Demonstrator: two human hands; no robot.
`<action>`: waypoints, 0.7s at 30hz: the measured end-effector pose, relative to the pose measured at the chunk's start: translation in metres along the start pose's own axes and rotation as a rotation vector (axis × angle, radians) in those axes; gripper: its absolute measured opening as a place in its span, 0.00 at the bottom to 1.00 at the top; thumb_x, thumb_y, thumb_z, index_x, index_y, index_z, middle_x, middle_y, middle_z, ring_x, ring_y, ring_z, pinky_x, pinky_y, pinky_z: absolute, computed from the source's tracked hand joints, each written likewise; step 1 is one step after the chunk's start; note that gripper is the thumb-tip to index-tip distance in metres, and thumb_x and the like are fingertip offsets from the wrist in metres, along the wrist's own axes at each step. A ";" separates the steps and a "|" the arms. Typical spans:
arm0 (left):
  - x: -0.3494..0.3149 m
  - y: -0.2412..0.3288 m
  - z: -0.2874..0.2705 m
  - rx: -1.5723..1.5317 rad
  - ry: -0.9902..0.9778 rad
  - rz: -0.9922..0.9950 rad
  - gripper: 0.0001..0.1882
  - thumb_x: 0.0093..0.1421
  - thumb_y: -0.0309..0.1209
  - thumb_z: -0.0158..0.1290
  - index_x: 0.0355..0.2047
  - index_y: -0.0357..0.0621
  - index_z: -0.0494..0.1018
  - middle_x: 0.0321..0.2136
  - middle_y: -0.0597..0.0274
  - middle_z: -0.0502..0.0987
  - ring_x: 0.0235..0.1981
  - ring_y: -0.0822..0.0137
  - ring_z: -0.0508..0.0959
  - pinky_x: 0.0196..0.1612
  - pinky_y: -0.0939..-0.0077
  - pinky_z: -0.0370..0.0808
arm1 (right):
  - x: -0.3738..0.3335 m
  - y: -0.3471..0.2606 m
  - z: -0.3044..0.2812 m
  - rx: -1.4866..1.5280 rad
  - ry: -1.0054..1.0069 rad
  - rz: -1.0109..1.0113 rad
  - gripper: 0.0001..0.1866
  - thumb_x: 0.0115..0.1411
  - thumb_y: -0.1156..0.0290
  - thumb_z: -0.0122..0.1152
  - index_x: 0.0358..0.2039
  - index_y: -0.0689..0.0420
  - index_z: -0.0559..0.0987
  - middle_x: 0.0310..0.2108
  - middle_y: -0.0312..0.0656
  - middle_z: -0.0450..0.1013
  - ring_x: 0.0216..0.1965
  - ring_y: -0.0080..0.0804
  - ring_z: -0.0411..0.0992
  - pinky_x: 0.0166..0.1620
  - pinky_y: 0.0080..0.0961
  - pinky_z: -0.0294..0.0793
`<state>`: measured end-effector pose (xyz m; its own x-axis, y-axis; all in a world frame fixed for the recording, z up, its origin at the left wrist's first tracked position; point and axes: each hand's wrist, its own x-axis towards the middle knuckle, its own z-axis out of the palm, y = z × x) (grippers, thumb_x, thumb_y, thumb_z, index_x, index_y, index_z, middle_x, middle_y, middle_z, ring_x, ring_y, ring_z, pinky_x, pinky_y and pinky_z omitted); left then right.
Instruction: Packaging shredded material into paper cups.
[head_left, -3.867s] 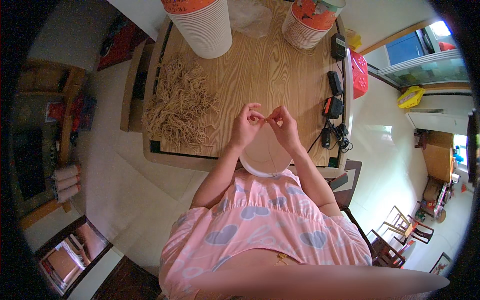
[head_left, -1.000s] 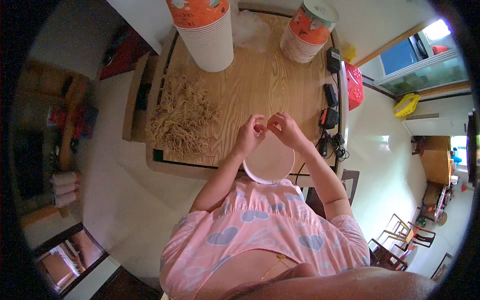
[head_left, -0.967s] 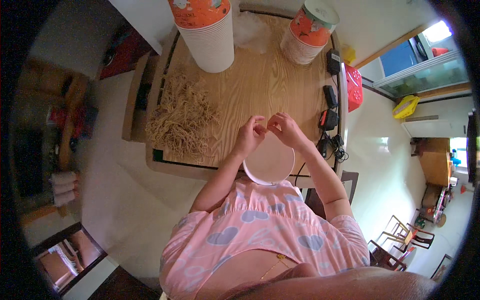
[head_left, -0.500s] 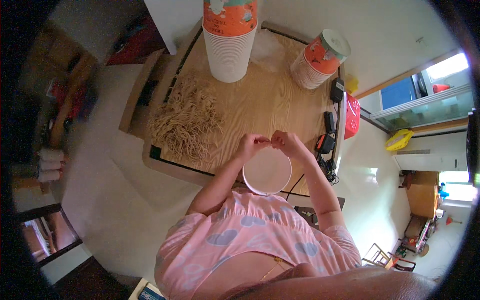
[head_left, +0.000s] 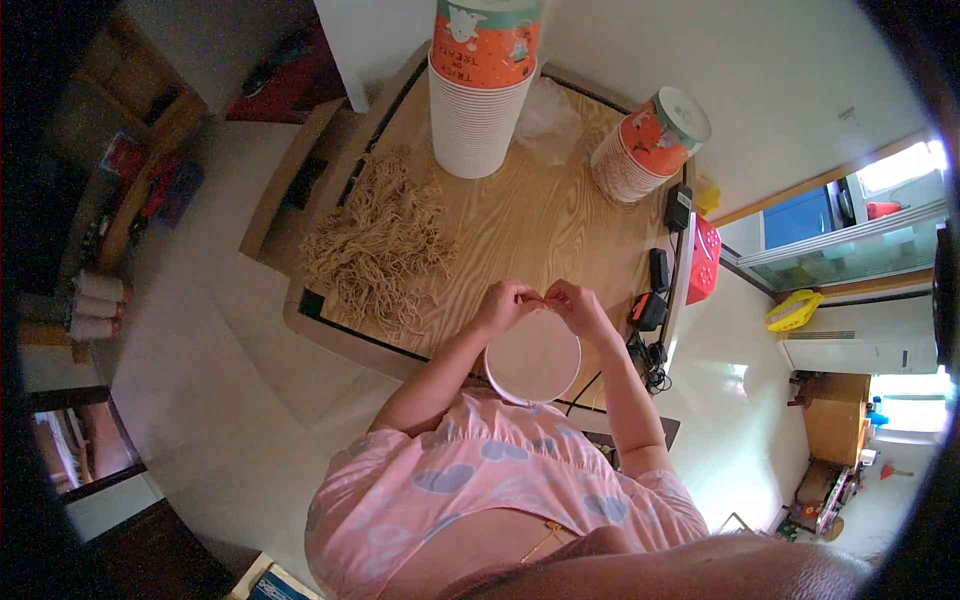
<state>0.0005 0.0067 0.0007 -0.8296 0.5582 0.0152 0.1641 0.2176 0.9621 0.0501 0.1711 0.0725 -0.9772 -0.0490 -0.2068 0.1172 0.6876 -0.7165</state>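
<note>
A round white paper bucket stands between my forearms at the near table edge, close to my body, its pale round face toward me. At its far rim, my left hand and my right hand meet with fingertips pinched together. Whatever they pinch is too small to make out. To the left on the wooden table lies a loose heap of tan twine strands. Farther back stands a tall stack of paper buckets, upside down, white below with an orange and green printed one on top.
A shorter, tilted stack of printed buckets stands at the back right, beside a clear plastic bag. Black adapters and tangled cables line the right table edge. A red plastic container is just beyond.
The whole view has shifted slightly, so the table and stacks sit lower in the picture. My hands stay together at the bucket's far rim, with their fingers slightly rearranged.
</note>
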 end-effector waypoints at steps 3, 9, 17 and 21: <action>0.000 0.001 0.000 0.057 0.007 -0.002 0.08 0.46 0.31 0.60 0.26 0.43 0.77 0.17 0.64 0.73 0.18 0.74 0.68 0.22 0.78 0.66 | 0.002 0.005 0.007 0.038 0.022 -0.016 0.06 0.54 0.73 0.53 0.29 0.62 0.72 0.22 0.42 0.71 0.26 0.26 0.70 0.30 0.23 0.69; -0.002 -0.007 0.003 -0.058 0.060 -0.066 0.06 0.48 0.29 0.58 0.26 0.41 0.77 0.17 0.66 0.74 0.19 0.76 0.70 0.24 0.79 0.68 | -0.002 -0.001 0.013 0.191 0.246 0.089 0.08 0.54 0.68 0.55 0.28 0.60 0.74 0.25 0.46 0.73 0.28 0.35 0.73 0.32 0.28 0.70; -0.004 -0.009 0.004 -0.094 0.044 -0.140 0.06 0.49 0.28 0.56 0.27 0.41 0.76 0.19 0.65 0.76 0.20 0.77 0.72 0.25 0.80 0.70 | -0.009 0.011 0.030 0.321 0.174 0.144 0.07 0.51 0.70 0.60 0.29 0.60 0.76 0.22 0.38 0.74 0.26 0.21 0.69 0.31 0.22 0.70; -0.003 -0.008 0.007 -0.216 0.064 -0.094 0.06 0.49 0.30 0.56 0.27 0.41 0.77 0.18 0.63 0.76 0.19 0.76 0.73 0.25 0.80 0.70 | -0.010 0.017 0.035 0.359 0.200 0.118 0.06 0.52 0.71 0.59 0.28 0.61 0.76 0.22 0.37 0.73 0.26 0.19 0.68 0.31 0.21 0.69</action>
<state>0.0052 0.0087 -0.0087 -0.8691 0.4901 -0.0664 -0.0277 0.0859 0.9959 0.0678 0.1583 0.0390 -0.9643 0.1808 -0.1935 0.2502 0.3822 -0.8896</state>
